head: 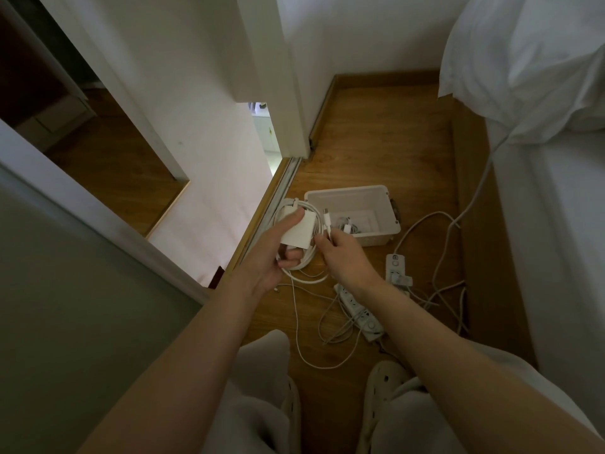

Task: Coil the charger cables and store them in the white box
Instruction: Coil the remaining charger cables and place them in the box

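Observation:
My left hand [278, 253] grips a square white charger brick [299, 231] together with a coil of white cable [302, 268] wound around it. My right hand [343, 253] pinches the free end of that cable just below its plug [326, 213]. Both hands hover above the wooden floor, just left of the white box [389, 206]. The box stands open on the floor, and a small coiled cable with an adapter [347, 224] lies in its bottom. More loose white cable [301, 342] trails on the floor below my hands.
Two white power strips [394, 267] [363, 314] lie on the floor to the right, with grey cords [438, 283] looping toward the bed [556, 224]. A sliding-door track [281, 188] and white wall are on the left. My slippered feet [386, 378] are near the bottom.

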The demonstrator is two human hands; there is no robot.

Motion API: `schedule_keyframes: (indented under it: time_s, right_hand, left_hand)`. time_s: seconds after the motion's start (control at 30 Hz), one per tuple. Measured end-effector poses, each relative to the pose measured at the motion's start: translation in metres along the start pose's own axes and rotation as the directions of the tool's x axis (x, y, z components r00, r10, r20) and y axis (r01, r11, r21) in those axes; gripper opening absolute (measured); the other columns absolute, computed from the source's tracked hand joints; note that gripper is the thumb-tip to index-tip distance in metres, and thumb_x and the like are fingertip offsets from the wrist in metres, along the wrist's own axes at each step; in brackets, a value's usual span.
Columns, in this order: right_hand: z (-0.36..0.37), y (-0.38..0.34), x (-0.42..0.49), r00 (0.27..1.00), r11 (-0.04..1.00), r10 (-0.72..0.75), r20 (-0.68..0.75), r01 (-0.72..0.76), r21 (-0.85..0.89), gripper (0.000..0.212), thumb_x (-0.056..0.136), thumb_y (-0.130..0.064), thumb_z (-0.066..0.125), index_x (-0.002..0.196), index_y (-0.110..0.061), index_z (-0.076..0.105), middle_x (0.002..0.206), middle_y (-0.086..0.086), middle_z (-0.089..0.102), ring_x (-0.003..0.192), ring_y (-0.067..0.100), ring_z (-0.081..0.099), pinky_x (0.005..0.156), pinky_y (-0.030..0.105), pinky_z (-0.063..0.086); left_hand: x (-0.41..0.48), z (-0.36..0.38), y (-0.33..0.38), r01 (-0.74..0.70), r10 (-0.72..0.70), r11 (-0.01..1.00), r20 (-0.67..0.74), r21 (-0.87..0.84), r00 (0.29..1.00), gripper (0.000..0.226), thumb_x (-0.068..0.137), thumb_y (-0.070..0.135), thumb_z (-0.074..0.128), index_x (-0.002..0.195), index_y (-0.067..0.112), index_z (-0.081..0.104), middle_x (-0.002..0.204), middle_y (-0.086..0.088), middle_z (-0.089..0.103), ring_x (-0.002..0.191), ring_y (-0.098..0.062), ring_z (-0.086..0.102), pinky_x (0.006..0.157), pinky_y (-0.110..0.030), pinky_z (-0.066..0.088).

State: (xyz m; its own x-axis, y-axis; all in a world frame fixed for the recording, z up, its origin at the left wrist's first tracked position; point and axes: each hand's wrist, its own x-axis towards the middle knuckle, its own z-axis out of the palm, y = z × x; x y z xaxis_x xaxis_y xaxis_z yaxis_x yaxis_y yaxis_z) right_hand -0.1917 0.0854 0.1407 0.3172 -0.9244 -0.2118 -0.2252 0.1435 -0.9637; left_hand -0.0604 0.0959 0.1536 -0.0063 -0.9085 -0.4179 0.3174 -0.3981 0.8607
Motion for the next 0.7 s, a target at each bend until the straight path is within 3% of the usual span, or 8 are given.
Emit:
schedule_keyframes:
  time_s: [0.1,0.27,0.4,0.5,0.63,0.7]
  right_hand:
    - [-0.001,-0.003,0.004,1.0,1.0,0.013,0.025,-0.013,0.011,0.026,0.1,-0.024,0.04,0.078,-0.014,0.048,0.063,-0.001,0.044,0.055,0.011,0.038,0.054,0.027,0.033]
    - [-0.002,-0.005,0.004,0.993,0.98,0.071,0.099,-0.088,0.179,0.03,0.1,-0.026,0.041,0.073,-0.015,0.046,0.06,0.0,0.04,0.054,0.011,0.037,0.057,0.028,0.036]
    - [-0.006,-0.004,0.007,0.981,0.974,0.132,0.143,-0.155,0.168,0.044,0.101,-0.045,0.022,0.099,-0.016,0.055,0.058,-0.004,0.035,0.055,0.01,0.033,0.058,0.027,0.031]
    - [-0.013,-0.002,0.01,0.983,0.96,0.167,0.072,-0.179,0.214,0.036,0.103,-0.028,0.025,0.108,-0.015,0.058,0.055,-0.007,0.043,0.051,0.008,0.038,0.054,0.022,0.033]
    - [-0.015,0.008,0.01,0.993,0.983,0.077,0.088,-0.091,0.158,0.027,0.101,-0.02,0.037,0.089,-0.015,0.06,0.063,0.001,0.047,0.057,0.011,0.038,0.055,0.022,0.033]
    - [-0.017,0.008,0.008,0.997,0.97,0.038,0.063,-0.052,0.236,0.015,0.1,-0.018,0.042,0.105,-0.015,0.056,0.065,-0.002,0.058,0.057,0.009,0.042,0.055,0.02,0.035]
  left_hand:
    - [0.0,0.003,0.0,-0.017,0.015,0.998,-0.032,-0.065,0.999,0.023,0.092,0.037,0.05,0.101,0.017,0.057,0.071,-0.005,0.056,0.036,-0.002,0.037,0.032,-0.01,0.022]
    - [0.003,0.004,0.0,0.014,-0.022,0.995,-0.079,-0.096,0.997,0.037,0.087,0.047,0.052,0.106,0.014,0.055,0.07,-0.004,0.054,0.033,-0.002,0.037,0.029,-0.009,0.024]
    - [0.004,0.005,0.002,-0.033,0.026,0.999,-0.153,-0.043,0.988,0.038,0.078,0.049,0.06,0.103,0.021,0.059,0.075,-0.005,0.052,0.033,-0.003,0.033,0.028,-0.01,0.022]
    - [0.003,0.009,0.002,-0.032,0.023,0.998,-0.134,-0.062,0.991,0.041,0.072,0.049,0.062,0.103,0.023,0.059,0.074,-0.005,0.048,0.033,-0.002,0.032,0.027,-0.01,0.021]
    - [0.003,0.014,0.004,-0.007,-0.002,0.993,-0.078,-0.117,0.997,0.028,0.086,0.046,0.054,0.101,0.023,0.06,0.067,-0.003,0.048,0.031,-0.002,0.032,0.026,-0.009,0.021]
    - [0.001,0.015,0.004,0.003,-0.01,0.992,-0.059,-0.124,0.998,0.038,0.08,0.049,0.056,0.102,0.018,0.059,0.059,-0.001,0.049,0.03,-0.003,0.033,0.028,-0.009,0.021]
